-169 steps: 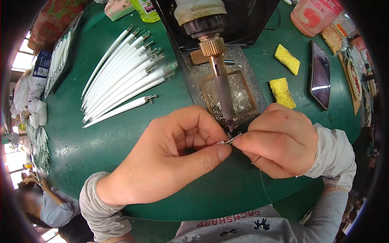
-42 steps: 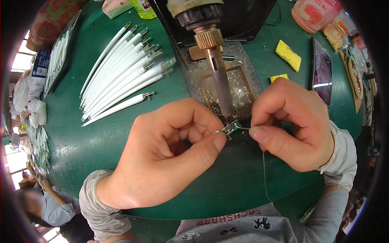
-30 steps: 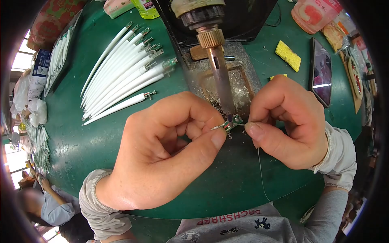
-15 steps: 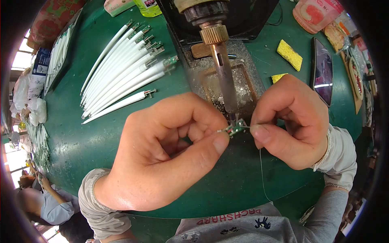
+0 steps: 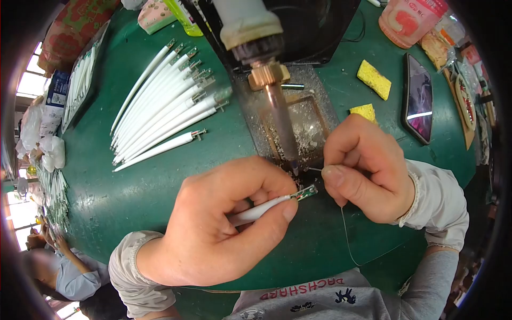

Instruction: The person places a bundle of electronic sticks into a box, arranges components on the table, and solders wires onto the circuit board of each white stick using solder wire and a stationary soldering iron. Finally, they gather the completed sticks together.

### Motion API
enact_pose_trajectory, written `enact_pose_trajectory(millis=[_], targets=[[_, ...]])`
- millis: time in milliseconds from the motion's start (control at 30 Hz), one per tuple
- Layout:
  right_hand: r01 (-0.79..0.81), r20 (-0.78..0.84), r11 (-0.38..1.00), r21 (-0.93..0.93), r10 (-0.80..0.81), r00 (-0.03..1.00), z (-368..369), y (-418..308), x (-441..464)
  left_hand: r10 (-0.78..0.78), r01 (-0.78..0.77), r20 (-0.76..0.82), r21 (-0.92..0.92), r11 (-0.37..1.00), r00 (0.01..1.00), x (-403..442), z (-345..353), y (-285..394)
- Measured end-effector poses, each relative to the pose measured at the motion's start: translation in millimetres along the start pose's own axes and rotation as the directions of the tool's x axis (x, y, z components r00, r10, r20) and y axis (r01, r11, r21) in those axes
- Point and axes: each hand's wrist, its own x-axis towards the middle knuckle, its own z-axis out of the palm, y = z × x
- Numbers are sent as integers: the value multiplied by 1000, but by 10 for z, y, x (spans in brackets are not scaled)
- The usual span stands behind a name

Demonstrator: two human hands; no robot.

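My left hand point(image 5: 224, 224) is closed around a white stylus pen point(image 5: 256, 212), with a small green circuit board point(image 5: 307, 192) sticking out past the fingertips. Between the thumb and fingers of my right hand point(image 5: 368, 170) is a thin solder wire point(image 5: 316, 169), whose loose end hangs down below. A soldering iron point(image 5: 282, 122) points downward from above. Its tip is close to the wire's end and a little above the circuit board, apart from the board.
Several white stylus pens point(image 5: 160, 106) with exposed boards lie fanned out at left. A solder-spattered tray point(image 5: 314, 125) sits under the iron. Yellow sponges point(image 5: 374, 80), a phone point(image 5: 417, 98) and a pink container point(image 5: 410, 21) are at right. Another person point(image 5: 74, 277) sits far left.
My left hand has turned and lowered, bringing the board away from the iron tip and the pen's white body into view. My right hand has shifted slightly left with the wire.
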Motion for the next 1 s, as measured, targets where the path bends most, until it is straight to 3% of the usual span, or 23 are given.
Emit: enact_pose_trajectory(millis=[67,300,333,400,433,533,667,733,800,833,900,1000], targets=[[-72,-14,997,-11,72,997,1,-15,-13,28,-29,7,37,999,1000,-12,7,-5],[-39,-4,998,-51,39,999,5,82,-28,131,-134,34,168,977,991,-7,58,-29],[-66,-63,998,-24,65,996,30,95,-35,136,-140,33,174,975,990,-1,81,-54],[-85,-121,996,5,85,989,47,107,-33,312,-345,147,373,861,939,10,151,-143],[-76,-116,997,-18,74,991,44,110,-29,315,-347,145,378,859,938,6,198,-195],[-43,-53,996,-83,39,998,-4,94,-15,429,-455,207,629,630,879,-22,333,-323],[-30,-5,992,-120,30,1000,-9,88,-17,411,-448,212,610,654,887,-23,231,-243],[-28,-47,996,-86,25,999,31,107,-29,483,-393,138,784,480,865,-31,45,-144],[-33,-94,998,-49,28,995,44,119,-34,461,-143,39,971,193,887,-22,-159,-54],[-42,-90,999,-34,39,995,44,120,-36,430,26,-65,995,97,900,8,-203,-29],[-50,-86,999,-18,48,995,42,105,-32,411,135,-104,990,-47,906,54,-381,-161],[-94,-42,995,-22,93,995,11,32,-15,375,120,-104,993,-20,921,72,-459,-239]])
